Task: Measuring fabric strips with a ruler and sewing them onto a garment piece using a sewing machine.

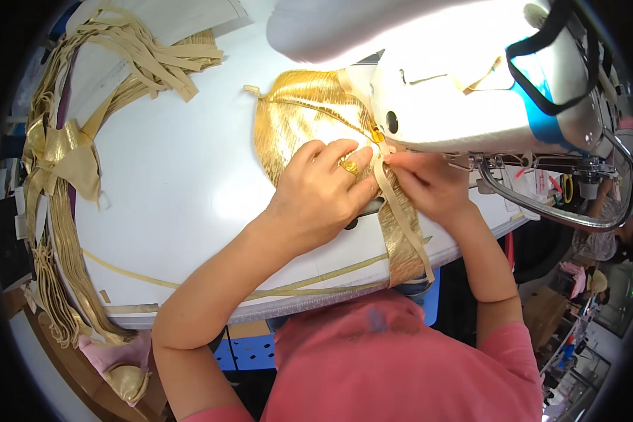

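Note:
A shiny gold fabric piece (288, 130) with a seam across it lies on the white sewing table, its right edge under the head of a white sewing machine (443, 112). My left hand (316, 190), a gold ring on one finger, presses bent fingertips down on this fabric. Close by, my right hand (432, 184) pinches a narrow beige strip (404, 221) and the fabric edge just below the machine head. The strip hangs toward me over a gold fabric band (401, 246) that reaches the table's front edge. The needle is hidden from view.
Bundles of gold and beige straps (70, 225) run along the table's left side, some hanging off it. A bent metal bar (541, 211) curves out at the machine's right. Yellow-handled scissors (567, 188) lie behind it. A thin gold strip (316, 273) crosses the near tabletop.

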A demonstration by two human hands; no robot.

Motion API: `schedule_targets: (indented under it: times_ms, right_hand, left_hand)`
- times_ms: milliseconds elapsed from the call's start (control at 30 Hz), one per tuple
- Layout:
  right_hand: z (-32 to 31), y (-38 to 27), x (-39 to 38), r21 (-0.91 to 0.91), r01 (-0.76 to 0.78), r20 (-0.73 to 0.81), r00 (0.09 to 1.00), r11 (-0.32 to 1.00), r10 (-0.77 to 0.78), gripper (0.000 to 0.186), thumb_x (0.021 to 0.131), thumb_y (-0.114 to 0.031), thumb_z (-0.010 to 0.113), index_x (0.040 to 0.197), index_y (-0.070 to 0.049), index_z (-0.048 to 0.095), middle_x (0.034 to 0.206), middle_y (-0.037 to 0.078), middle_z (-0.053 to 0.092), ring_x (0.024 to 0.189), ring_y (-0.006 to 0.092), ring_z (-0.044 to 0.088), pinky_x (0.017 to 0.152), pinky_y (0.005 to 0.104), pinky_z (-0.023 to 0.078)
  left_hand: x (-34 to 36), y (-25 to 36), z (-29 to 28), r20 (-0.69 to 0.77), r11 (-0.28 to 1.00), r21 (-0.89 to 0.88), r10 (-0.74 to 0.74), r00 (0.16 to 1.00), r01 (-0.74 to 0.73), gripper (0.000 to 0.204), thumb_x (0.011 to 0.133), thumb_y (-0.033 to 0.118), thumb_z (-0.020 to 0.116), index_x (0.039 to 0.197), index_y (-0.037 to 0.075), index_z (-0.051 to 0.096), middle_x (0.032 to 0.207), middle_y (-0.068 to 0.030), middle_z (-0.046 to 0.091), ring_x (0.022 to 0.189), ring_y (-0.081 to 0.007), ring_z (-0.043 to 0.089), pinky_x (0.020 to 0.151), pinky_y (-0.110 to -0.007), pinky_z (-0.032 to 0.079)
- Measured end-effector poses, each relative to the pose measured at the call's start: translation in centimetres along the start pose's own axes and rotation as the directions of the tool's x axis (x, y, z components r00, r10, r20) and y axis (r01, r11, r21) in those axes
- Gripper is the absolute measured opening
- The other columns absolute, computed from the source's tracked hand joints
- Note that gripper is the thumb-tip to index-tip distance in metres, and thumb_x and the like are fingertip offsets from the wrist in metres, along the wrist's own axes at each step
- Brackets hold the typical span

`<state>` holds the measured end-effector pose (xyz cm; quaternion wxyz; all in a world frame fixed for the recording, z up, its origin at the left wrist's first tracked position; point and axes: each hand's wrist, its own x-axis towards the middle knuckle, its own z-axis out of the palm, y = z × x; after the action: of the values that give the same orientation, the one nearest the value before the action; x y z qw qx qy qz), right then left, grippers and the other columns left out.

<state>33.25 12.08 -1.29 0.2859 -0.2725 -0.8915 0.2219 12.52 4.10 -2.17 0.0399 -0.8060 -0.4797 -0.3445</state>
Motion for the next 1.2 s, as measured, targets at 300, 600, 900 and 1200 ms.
schedule_targets:
  times_ms: [300,600,900,1200]
  right_hand:
    - [0.1,0.4,-0.5,0.408,-0.476,0.096,0.871,0.779,0.483,0.019,0.084,-0.004,0.076,0.102,-0.006,0.074,0.098,0.004,0.072,0.086,0.0112,0.066,0.076,0.025,0.053]
    - [-1.0,-1.4,1.8,-0.406,0.328,0.086,0.943,0.853,-0.322,0.03,0.07,-0.002,0.079,0.099,-0.011,0.074,0.083,0.002,0.066,0.073,0.0174,0.063,0.067,0.0304,0.052]
    - [-0.6,-1.6,1.9,-0.411,0.26,0.067,0.965,0.874,-0.255,0.027,0.072,-0.007,0.08,0.098,-0.013,0.073,0.083,0.0,0.066,0.074,0.0162,0.063,0.068,0.031,0.052]
    - [0.1,0.7,0.4,-0.17,0.121,0.088,0.99,0.978,-0.107,0.025,0.077,-0.002,0.077,0.101,-0.006,0.071,0.078,0.003,0.064,0.065,0.0135,0.06,0.061,0.0241,0.05]
  left_hand:
    - [0.2,0.3,0.2,-0.035,1.0,0.023,0.007,0.999,-0.006,0.019,0.074,0.014,0.062,0.089,0.004,0.066,0.101,-0.0118,0.067,0.099,-0.026,0.062,0.077,-0.036,0.048]
    - [0.9,0.6,-0.3,-0.029,0.974,-0.131,-0.192,0.981,0.187,0.026,0.071,0.01,0.076,0.096,0.006,0.069,0.098,-0.0071,0.067,0.093,-0.0246,0.066,0.075,-0.035,0.051]
    - [0.5,0.2,0.4,-0.072,0.993,-0.078,-0.093,0.993,0.088,0.024,0.072,0.009,0.074,0.095,0.007,0.07,0.095,-0.0052,0.066,0.094,-0.0235,0.067,0.072,-0.035,0.052]
    - [0.3,0.2,0.2,-0.066,0.948,-0.256,-0.211,0.975,0.187,0.029,0.067,0.003,0.076,0.095,-0.001,0.067,0.101,-0.0121,0.067,0.094,-0.029,0.067,0.078,-0.038,0.056]
